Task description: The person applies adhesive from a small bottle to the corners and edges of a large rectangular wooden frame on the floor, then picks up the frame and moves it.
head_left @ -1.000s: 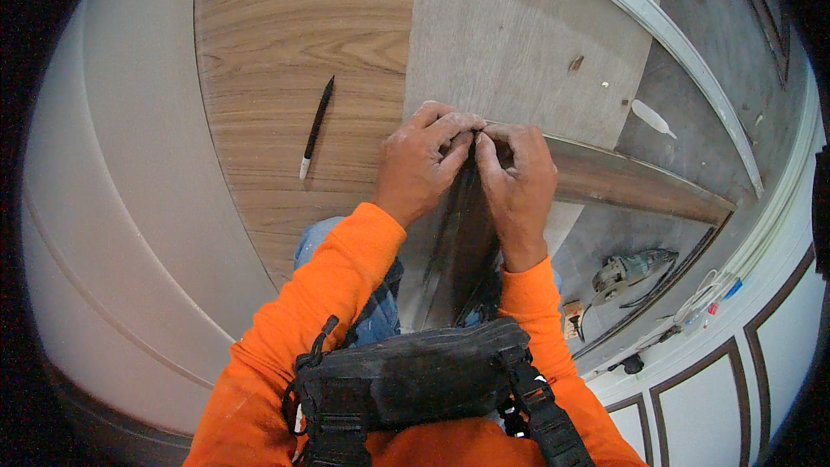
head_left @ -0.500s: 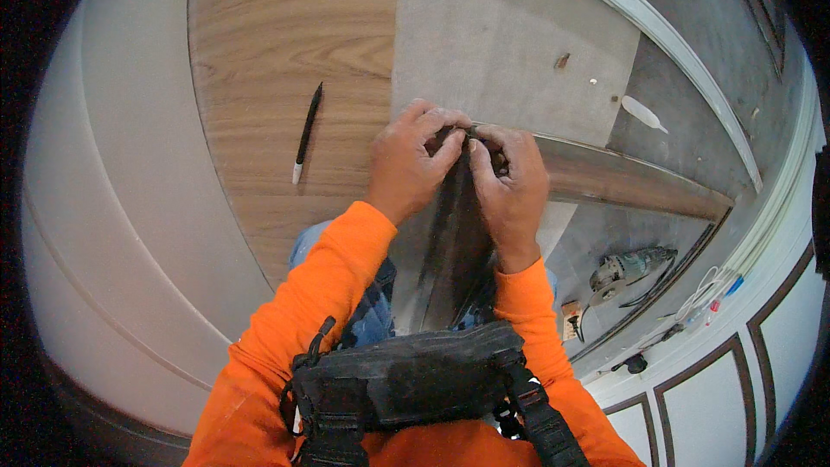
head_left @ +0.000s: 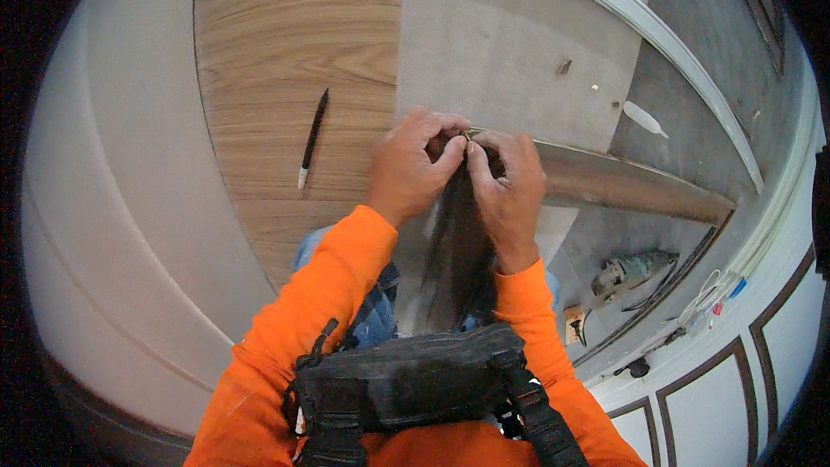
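Observation:
My left hand (head_left: 415,160) and my right hand (head_left: 506,182) meet at the top end of a dark brown strip (head_left: 454,251) that runs back toward my body. Their thumbs and fingertips pinch a small, thin, yellowish piece (head_left: 468,135) at that end, too small to make out clearly. Both hands are dusty. A brown trim board (head_left: 635,182) stretches right from under my right hand. A black-and-white pen (head_left: 314,143) lies to the left on the wood-grain flooring (head_left: 285,26).
A grey plank (head_left: 501,35), a long white strip (head_left: 657,39) and a small white tube (head_left: 642,118) are ahead and right. An angle grinder (head_left: 631,272) lies at lower right beside cables (head_left: 700,298). A pale curved surface (head_left: 130,173) borders the left; panelled white fronts (head_left: 700,398) border the right.
My fingertips have shifted slightly downward and reworked their pinch, and a yellowish bit now shows between them. The rest stays in place, with a slight shift of the view.

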Demonstrator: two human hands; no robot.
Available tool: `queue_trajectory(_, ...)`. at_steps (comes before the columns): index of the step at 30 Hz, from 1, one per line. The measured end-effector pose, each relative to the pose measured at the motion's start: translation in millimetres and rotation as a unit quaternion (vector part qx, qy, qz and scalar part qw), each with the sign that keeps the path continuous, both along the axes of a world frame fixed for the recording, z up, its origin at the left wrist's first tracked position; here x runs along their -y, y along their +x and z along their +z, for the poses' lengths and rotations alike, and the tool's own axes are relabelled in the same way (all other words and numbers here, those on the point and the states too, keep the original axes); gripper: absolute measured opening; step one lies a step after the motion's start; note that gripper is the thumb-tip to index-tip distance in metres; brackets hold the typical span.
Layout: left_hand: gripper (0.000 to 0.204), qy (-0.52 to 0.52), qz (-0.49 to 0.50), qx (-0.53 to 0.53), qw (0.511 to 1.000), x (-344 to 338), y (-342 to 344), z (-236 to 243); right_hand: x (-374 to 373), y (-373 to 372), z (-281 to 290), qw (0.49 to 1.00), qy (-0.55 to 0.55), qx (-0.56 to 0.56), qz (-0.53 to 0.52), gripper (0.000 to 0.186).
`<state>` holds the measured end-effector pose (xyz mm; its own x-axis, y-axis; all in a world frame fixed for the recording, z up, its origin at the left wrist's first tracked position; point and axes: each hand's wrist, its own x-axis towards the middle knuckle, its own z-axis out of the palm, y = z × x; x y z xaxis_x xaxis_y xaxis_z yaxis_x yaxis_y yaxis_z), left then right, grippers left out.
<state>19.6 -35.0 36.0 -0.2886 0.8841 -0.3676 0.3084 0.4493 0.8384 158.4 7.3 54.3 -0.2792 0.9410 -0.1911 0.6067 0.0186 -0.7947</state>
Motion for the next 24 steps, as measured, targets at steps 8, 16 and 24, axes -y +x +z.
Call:
queue_trajectory(8,0.021,-0.021,0.015,0.007,1.0,-3.8,0.7,4.6,-1.0,-0.9,5.9,0.999,-0.009,0.041,0.016,0.01)
queue_trajectory(16,0.017,-0.004,0.038,-0.017,0.999,-3.1,8.2,-2.0,-0.1,4.9,-0.3,0.999,0.012,0.034,0.02,0.009)
queue_trajectory(24,0.015,-0.046,0.069,-0.022,0.996,-7.6,17.4,2.7,-10.4,18.5,4.4,0.999,0.038,0.017,-0.024,0.008)
